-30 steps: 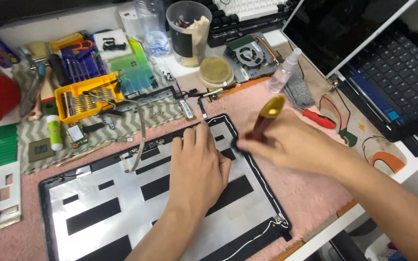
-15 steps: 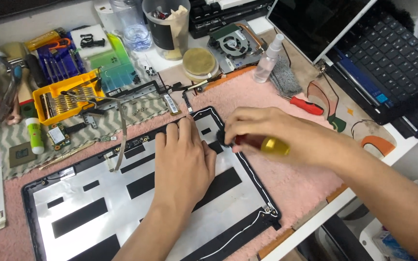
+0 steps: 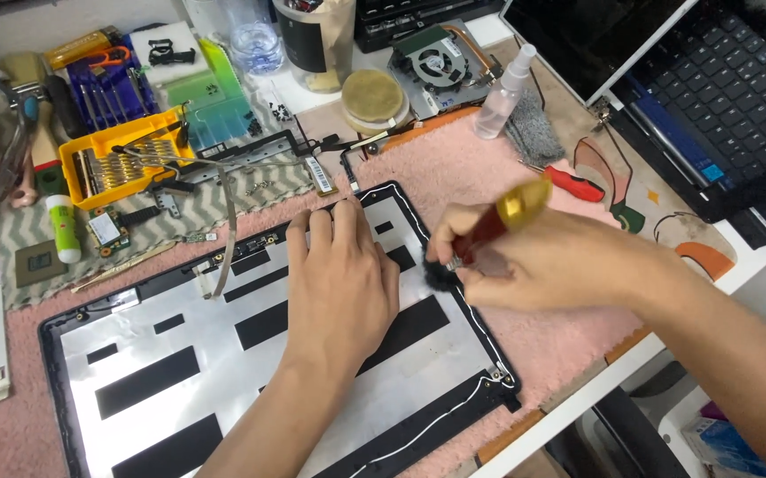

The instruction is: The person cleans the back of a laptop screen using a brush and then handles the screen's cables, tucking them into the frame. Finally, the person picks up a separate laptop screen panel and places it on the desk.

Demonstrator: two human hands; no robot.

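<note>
A laptop lid back cover (image 3: 179,372), silver inside with black strips and a black rim, lies on a pink mat. My left hand (image 3: 343,283) presses flat on its upper right part, fingers spread toward the top edge. My right hand (image 3: 547,265) grips a brush with a red handle and gold cap (image 3: 500,221); its black bristles (image 3: 441,274) touch the cover's right rim, just right of my left hand.
A yellow screwdriver bit case (image 3: 113,159), a blue tool holder, a cooling fan (image 3: 432,62), a spray bottle (image 3: 502,93), a round tin (image 3: 372,96) and a dark cup (image 3: 317,40) crowd the back. A red screwdriver (image 3: 573,184) lies right. An open laptop (image 3: 702,106) sits far right. The table edge runs lower right.
The view has shifted closer. My right hand has tipped the brush up so its gold cap points up and right, with the bristles staying at the cover's right rim. My left hand stays flat.
</note>
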